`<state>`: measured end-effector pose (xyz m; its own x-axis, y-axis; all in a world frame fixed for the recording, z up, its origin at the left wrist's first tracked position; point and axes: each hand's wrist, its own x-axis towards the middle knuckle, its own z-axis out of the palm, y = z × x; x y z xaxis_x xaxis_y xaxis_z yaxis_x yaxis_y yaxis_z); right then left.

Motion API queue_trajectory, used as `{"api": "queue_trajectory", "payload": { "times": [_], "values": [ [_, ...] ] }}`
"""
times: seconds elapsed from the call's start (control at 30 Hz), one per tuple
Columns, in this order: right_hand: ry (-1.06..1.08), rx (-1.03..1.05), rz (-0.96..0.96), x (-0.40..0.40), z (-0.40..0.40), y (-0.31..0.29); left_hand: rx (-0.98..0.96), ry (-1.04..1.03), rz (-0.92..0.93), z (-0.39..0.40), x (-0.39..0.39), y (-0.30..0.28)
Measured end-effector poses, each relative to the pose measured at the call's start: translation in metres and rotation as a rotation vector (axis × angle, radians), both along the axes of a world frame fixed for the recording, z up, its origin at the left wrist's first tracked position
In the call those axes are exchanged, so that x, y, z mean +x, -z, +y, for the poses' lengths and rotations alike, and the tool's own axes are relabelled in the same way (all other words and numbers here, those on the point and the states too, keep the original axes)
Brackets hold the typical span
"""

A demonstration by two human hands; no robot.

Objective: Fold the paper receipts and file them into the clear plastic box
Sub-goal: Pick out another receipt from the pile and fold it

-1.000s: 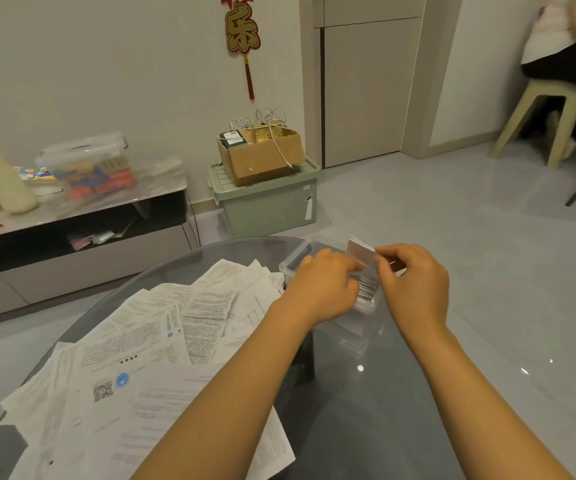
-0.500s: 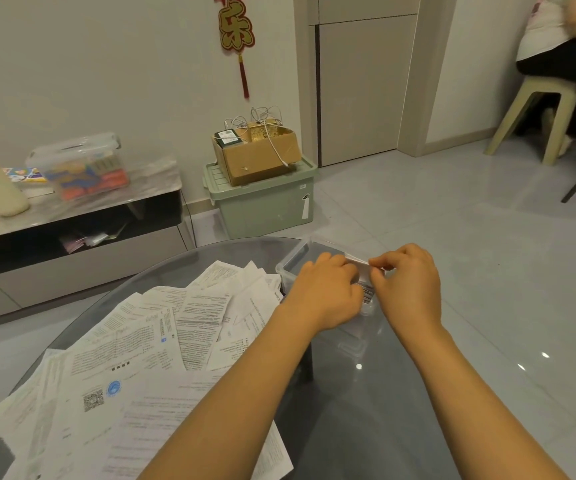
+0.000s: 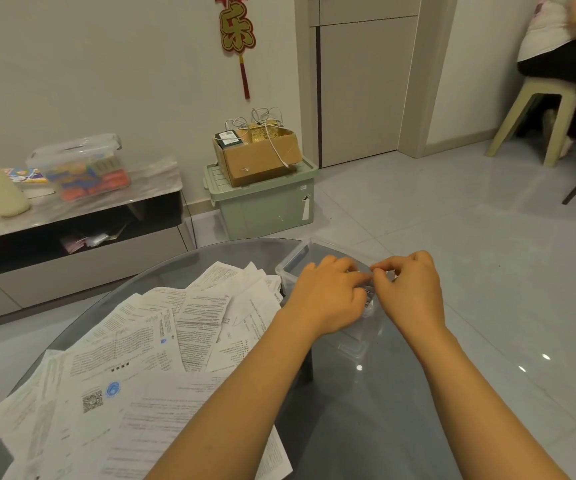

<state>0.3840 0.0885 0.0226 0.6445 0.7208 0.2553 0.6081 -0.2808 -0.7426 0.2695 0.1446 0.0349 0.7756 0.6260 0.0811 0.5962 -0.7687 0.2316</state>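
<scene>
A clear plastic box (image 3: 291,266) stands at the far edge of the round glass table (image 3: 366,393). Both hands hover over its open top. My left hand (image 3: 328,296) and my right hand (image 3: 412,289) pinch a small folded receipt (image 3: 369,295) between their fingertips, low inside the box; the hands hide most of it. A loose heap of unfolded white receipts (image 3: 162,344) covers the left half of the table.
A green storage bin (image 3: 265,206) with a cardboard box (image 3: 255,157) on it stands on the floor beyond the table. A low TV cabinet (image 3: 72,233) runs along the left wall. A person sits on a plastic stool (image 3: 535,116) at the far right.
The folded receipt was held upright above the box; both hands have lowered it into the box, and it is now nearly hidden behind the fingers.
</scene>
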Motion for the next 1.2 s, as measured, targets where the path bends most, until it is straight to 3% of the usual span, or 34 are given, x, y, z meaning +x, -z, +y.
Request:
{"api": "queue_trajectory", "payload": {
  "times": [0.1,0.3,0.63,1.07,1.2],
  "values": [
    [-0.008,0.006,0.013,0.002,0.0,0.001,-0.015,-0.006,0.031,0.001,0.003,-0.002],
    [-0.015,0.039,-0.097,-0.002,-0.007,-0.004,-0.044,-0.061,-0.147,-0.004,-0.009,-0.015],
    [-0.379,0.236,-0.277,-0.064,-0.043,-0.002,-0.062,-0.274,-0.211,-0.064,-0.092,-0.022],
    [-0.757,-0.033,-0.271,-0.139,-0.068,0.034,-0.146,-0.643,0.008,-0.125,-0.198,0.016],
    [-0.848,-0.117,-0.285,-0.146,-0.062,0.038,-0.167,-0.621,0.084,-0.12,-0.206,0.031]
  ]
}}
